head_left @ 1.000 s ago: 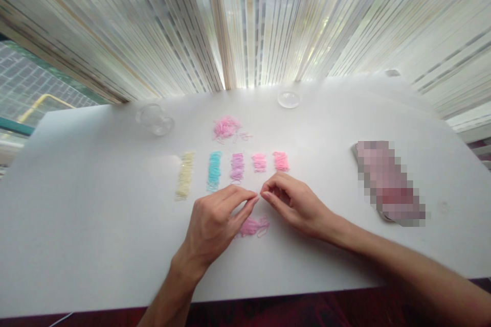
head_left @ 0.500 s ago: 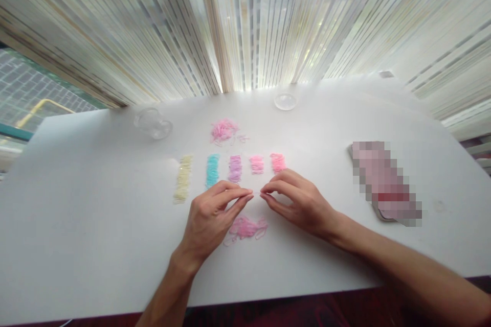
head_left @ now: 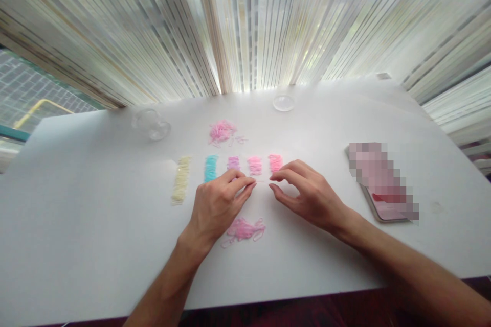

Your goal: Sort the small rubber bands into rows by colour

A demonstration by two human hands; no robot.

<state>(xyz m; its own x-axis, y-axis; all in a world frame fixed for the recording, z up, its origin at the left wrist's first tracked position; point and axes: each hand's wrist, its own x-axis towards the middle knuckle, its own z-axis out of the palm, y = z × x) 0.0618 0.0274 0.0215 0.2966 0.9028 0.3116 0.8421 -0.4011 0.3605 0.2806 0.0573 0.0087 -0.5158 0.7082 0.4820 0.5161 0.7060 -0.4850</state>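
My left hand (head_left: 222,196) pinches one end of a thin pale pink rubber band (head_left: 260,181), just below a row of lighter pink bands (head_left: 255,166). To its right, my right hand (head_left: 305,191) has thumb and forefinger apart, with nothing visible between them. Rows of yellow bands (head_left: 181,181), blue bands (head_left: 210,168), purple bands (head_left: 233,162) and deeper pink bands (head_left: 275,163) lie side by side. The left hand partly covers the purple row. A loose pink pile (head_left: 245,230) lies beneath the hands, and another pink pile (head_left: 222,132) lies beyond the rows.
On the white table (head_left: 95,225), clear round containers (head_left: 151,125) stand at the back left. A clear round dish (head_left: 284,102) sits near the striped curtain (head_left: 245,25). A phone (head_left: 381,181), partly blurred out, lies to the right.
My right thumb and forefinger have parted and moved slightly right, off the band's end. Both hands have shifted a little away from me, and the left keeps its pinch.
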